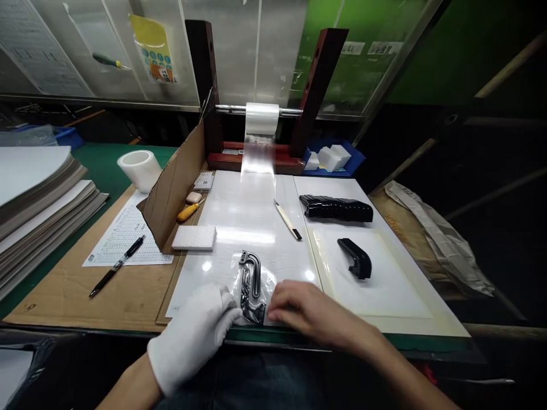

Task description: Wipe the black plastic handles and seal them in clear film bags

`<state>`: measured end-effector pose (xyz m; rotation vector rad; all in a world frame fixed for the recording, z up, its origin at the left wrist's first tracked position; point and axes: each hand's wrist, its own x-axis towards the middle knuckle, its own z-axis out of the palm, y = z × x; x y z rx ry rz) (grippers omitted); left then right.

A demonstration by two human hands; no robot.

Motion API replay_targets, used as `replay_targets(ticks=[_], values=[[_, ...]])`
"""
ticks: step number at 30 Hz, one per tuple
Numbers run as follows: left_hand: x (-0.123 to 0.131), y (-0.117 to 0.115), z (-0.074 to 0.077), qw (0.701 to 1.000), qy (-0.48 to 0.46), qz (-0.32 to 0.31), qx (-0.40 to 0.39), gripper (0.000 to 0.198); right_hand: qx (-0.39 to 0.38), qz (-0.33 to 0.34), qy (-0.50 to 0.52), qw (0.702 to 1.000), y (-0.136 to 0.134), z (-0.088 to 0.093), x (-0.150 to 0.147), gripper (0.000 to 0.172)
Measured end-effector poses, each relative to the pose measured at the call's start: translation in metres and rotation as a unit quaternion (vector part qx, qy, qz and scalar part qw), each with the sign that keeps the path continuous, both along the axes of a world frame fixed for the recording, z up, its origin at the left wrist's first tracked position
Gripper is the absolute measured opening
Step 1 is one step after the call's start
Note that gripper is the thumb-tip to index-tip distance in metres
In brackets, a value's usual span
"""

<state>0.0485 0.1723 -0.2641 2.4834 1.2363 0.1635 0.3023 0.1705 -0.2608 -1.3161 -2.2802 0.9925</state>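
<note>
Two black plastic parts (255, 273), one hook-shaped and one angled, lie side by side with clear plastic film (269, 278) around them at the front of the white work board. My left hand (194, 327), in a white glove, is closed at the film's lower left edge, thumb and fingers together. Bare, my right hand (301, 307) pinches at the film's right edge, beside the lower end of the parts. The fingertips' exact hold on the thin film is hard to make out.
A film roll (262, 118) hangs on a rod at the back, its strip trailing onto the board. A knife (288, 221) lies mid-board. Black pieces (337, 209) sit at right. Left are a white block (194, 238), yellow-handled tool (188, 212), cardboard (177, 182) and pen (116, 266).
</note>
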Motion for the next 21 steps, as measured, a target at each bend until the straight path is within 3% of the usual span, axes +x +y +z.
replay_targets(ticks=[2, 6, 9, 12, 14, 18, 21], values=[[0.007, 0.006, 0.005, 0.999, -0.020, 0.007, 0.030, 0.022, 0.022, -0.082, -0.012, 0.996, 0.030, 0.003, 0.003, 0.018], [0.031, 0.034, -0.003, 0.996, 0.004, -0.053, 0.078, 0.058, 0.092, -0.295, -0.083, 0.948, 0.110, -0.009, 0.000, 0.028], [0.043, 0.046, -0.016, 0.995, 0.044, -0.062, 0.064, 0.061, 0.087, -0.358, -0.131, 0.920, 0.145, -0.025, -0.004, 0.031], [0.046, 0.045, -0.022, 0.995, 0.055, -0.056, 0.056, 0.062, 0.063, -0.373, -0.146, 0.914, 0.154, -0.033, -0.002, 0.031], [0.046, 0.042, -0.019, 0.995, 0.058, -0.054, 0.055, 0.063, 0.046, -0.367, -0.139, 0.919, 0.151, -0.029, 0.005, 0.029], [0.036, 0.046, -0.002, 0.996, 0.023, -0.022, 0.085, 0.074, 0.028, -0.298, -0.092, 0.950, 0.133, -0.002, 0.028, 0.034], [0.023, 0.072, 0.015, 0.984, -0.074, 0.053, 0.154, 0.070, 0.042, -0.208, -0.078, 0.974, 0.124, 0.020, 0.040, 0.040]])
